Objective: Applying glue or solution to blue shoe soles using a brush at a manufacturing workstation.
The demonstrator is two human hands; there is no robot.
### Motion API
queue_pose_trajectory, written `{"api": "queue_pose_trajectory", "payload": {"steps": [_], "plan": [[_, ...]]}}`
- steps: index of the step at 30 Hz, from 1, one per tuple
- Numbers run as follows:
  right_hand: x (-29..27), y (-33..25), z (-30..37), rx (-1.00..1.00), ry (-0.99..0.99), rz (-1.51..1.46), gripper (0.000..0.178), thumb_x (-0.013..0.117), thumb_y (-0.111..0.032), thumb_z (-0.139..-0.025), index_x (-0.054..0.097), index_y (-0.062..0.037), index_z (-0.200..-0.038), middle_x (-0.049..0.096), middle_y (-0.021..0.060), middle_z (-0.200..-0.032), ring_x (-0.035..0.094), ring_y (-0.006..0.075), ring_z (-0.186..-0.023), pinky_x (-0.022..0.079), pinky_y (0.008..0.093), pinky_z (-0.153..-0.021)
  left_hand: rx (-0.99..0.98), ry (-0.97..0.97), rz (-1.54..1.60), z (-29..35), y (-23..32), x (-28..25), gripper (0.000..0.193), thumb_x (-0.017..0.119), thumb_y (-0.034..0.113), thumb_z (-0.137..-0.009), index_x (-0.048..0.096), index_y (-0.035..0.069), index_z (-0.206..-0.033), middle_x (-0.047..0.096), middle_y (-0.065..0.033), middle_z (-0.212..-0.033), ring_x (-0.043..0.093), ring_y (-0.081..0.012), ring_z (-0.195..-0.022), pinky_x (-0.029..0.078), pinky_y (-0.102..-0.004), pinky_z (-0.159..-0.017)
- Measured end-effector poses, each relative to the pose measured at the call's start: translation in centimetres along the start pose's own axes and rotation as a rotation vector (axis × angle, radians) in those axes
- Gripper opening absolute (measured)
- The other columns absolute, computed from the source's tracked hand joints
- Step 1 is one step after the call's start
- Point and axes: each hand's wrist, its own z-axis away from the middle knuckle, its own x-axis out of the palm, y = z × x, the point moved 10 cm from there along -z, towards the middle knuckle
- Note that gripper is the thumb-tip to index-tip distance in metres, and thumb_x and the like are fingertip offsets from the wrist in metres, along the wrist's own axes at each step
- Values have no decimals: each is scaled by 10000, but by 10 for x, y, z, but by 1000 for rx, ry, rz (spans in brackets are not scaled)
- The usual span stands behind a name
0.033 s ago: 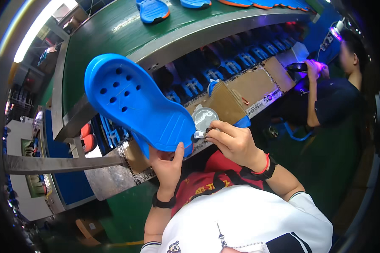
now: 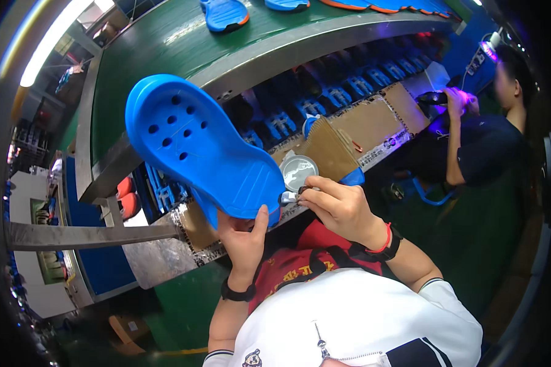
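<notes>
My left hand [image 2: 243,240] is closed on the lower end of a blue foam shoe sole [image 2: 223,160], its thumb lying along the rim. The sole is tilted up, its wide end far left, with several dark round holes in it. Between the pinched fingers of my right hand [image 2: 337,205] is a small tool with a pale tip [image 2: 289,197], at the sole's right edge; whether the tip touches cannot be seen. Just beyond those fingers sits a round shallow dish [image 2: 300,172] with something whitish or clear in it.
A green conveyor [image 2: 165,40] with a metal rail carries blue soles [image 2: 225,13]. Below it, a shelf holds several blue parts [image 2: 337,95]. Cardboard [image 2: 373,122] covers the bench. At right, a person [image 2: 490,140] handles a dark item under violet light. A metal bar [image 2: 92,237] crosses at left.
The sole appears very slightly shifted to the right and up at its wide end. Both hands keep their hold.
</notes>
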Motion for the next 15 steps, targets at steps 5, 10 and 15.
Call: {"api": "queue_pose_trajectory", "payload": {"steps": [5,10,15], "plan": [[6,-3,-4,-13,-21,-87,154,717,-54,-728,637,-25,-856,645,101,-909,643,237,-619,509,291,-512,-28,-6,3,-1,-3,-3,553,651,-68,-778,390,-20,-1263,580,-153,-1097,627,-213,-950,539,-306,-790],[14,-1,-4,17,-58,-77,144,715,-58,-738,643,-21,-857,649,109,-918,645,249,-632,514,295,-527,-19,-14,-25,-3,-5,-5,543,648,-67,-780,391,-26,-1257,582,-152,-1092,631,-209,-944,538,-305,-792],[15,7,-6,27,-51,-113,141,711,-61,-745,641,-19,-861,649,118,-918,647,261,-641,516,307,-538,-18,-6,2,-5,-4,-5,528,649,-63,-784,395,-32,-1246,586,-149,-1082,632,-204,-938,538,-305,-792]]}}
